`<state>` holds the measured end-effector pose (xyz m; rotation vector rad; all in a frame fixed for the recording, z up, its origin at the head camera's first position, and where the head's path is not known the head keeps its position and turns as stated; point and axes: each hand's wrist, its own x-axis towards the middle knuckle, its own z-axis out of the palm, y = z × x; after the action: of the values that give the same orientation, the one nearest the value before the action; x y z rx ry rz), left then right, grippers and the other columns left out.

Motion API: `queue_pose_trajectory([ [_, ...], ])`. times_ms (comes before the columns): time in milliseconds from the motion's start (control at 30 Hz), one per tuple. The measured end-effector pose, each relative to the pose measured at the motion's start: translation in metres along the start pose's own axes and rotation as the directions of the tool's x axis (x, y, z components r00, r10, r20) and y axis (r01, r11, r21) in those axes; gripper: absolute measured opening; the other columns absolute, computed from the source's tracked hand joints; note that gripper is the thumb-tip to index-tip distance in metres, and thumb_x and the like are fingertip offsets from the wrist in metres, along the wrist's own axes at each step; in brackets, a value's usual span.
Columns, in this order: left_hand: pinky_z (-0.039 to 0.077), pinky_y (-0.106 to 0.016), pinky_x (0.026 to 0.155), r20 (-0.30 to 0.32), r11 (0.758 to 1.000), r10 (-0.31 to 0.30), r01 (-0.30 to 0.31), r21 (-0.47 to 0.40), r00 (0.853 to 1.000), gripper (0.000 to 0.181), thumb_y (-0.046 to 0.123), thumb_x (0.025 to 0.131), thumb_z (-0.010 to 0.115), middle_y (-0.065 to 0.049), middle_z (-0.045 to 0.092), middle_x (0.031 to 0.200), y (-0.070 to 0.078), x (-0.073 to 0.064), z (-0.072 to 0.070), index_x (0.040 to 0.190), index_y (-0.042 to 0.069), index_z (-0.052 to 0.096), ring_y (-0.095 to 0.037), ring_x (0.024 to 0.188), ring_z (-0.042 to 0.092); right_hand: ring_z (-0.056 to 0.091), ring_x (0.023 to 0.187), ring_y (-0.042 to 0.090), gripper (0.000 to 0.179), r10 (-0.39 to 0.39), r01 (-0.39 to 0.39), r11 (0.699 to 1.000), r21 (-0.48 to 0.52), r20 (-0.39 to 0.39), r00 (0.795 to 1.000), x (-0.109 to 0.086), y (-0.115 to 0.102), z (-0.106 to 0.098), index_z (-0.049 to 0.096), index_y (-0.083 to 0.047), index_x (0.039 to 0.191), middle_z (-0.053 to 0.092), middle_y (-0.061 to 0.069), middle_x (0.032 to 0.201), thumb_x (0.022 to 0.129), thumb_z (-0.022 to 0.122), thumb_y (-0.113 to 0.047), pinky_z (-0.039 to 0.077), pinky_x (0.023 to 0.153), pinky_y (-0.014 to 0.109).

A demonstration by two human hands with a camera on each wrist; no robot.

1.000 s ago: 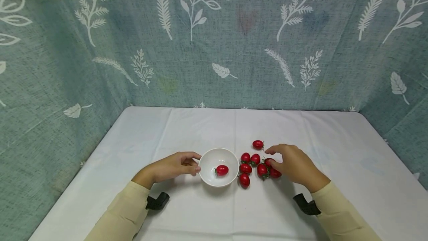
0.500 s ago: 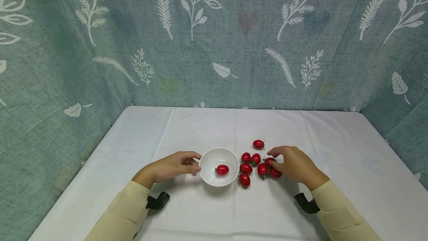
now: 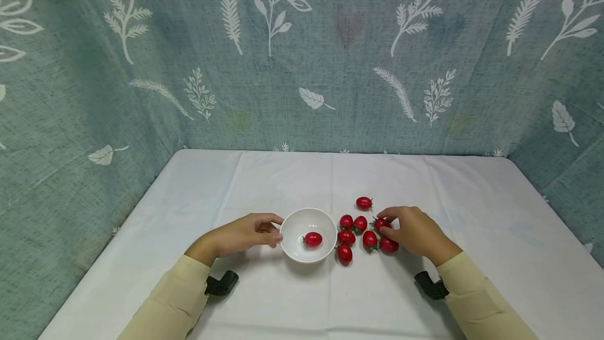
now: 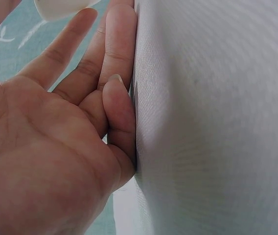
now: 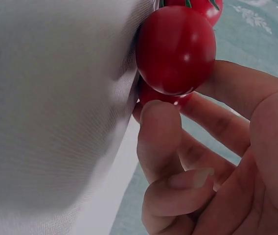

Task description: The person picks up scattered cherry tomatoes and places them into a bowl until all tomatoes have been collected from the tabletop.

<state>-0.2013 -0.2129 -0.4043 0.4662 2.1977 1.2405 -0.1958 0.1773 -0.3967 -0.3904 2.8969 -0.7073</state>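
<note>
A white bowl (image 3: pixel 293 253) stands on the table with one red cherry tomato (image 3: pixel 313 239) lying inside. My left hand (image 3: pixel 240 236) holds the bowl's left side, thumb at the rim and forefinger against the wall; the left wrist view catches only a bit of the bowl (image 4: pixel 63 7). To the right, my right hand (image 3: pixel 415 232) pinches a cherry tomato (image 3: pixel 380 224) at table level between thumb and forefinger. Another cherry tomato (image 5: pixel 175 49) hides most of the pinched one in the right wrist view. Close by lies a tomato (image 3: pixel 389 245) under the thumb.
Between bowl and right hand lie several loose cherry tomatoes (image 3: pixel 346 237), some touching each other. A single tomato (image 3: pixel 364 203) lies farther back. White cloth covers the table (image 3: pixel 278 177), and a patterned green curtain (image 3: pixel 302 67) rises behind it.
The right hand's thumb and forefinger have closed on a tomato in the right-hand group, and that tomato has shifted slightly away from its neighbours. Left hand and bowl stay put.
</note>
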Motion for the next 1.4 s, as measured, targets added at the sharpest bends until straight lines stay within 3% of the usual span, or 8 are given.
queue_pose_trajectory([
  [433,0.044,-0.035,0.093,-0.007,1.0,-0.008,0.008,0.009,1.0,0.049,0.037,0.093,0.07,-0.003,0.071,0.109,0.0,0.001,0.0,0.135,0.015,0.058,-0.018,0.1,0.067,0.061,0.08,0.014,0.029,-0.009,0.008,1.0,-0.015,-0.015,1.0,0.0,0.0,0.001,0.073,-0.011,0.116,0.074,0.006,0.103,0.088,0.077,-0.017,0.049,0.066,0.031],
  [900,0.044,-0.035,0.094,0.002,1.0,-0.012,0.012,0.009,1.0,0.052,0.037,0.094,0.07,-0.004,0.071,0.111,0.001,0.001,-0.002,0.137,0.013,0.056,-0.017,0.101,0.067,0.063,0.086,0.015,0.032,-0.039,0.036,0.999,-0.038,-0.084,0.996,-0.003,-0.009,-0.001,0.073,-0.011,0.117,0.075,0.003,0.103,0.087,0.078,-0.018,0.055,0.073,0.034],
  [1400,0.045,-0.034,0.095,0.006,1.0,0.007,-0.006,-0.028,1.0,0.051,0.032,0.094,0.071,-0.005,0.07,0.11,-0.002,0.0,0.0,0.137,0.008,0.056,-0.02,0.101,0.066,0.041,0.056,0.009,0.035,-0.177,0.173,0.984,-0.036,-0.223,0.959,-0.014,-0.029,-0.003,0.072,-0.013,0.12,0.074,0.005,0.112,0.087,0.079,-0.021,0.041,0.056,0.025],
])
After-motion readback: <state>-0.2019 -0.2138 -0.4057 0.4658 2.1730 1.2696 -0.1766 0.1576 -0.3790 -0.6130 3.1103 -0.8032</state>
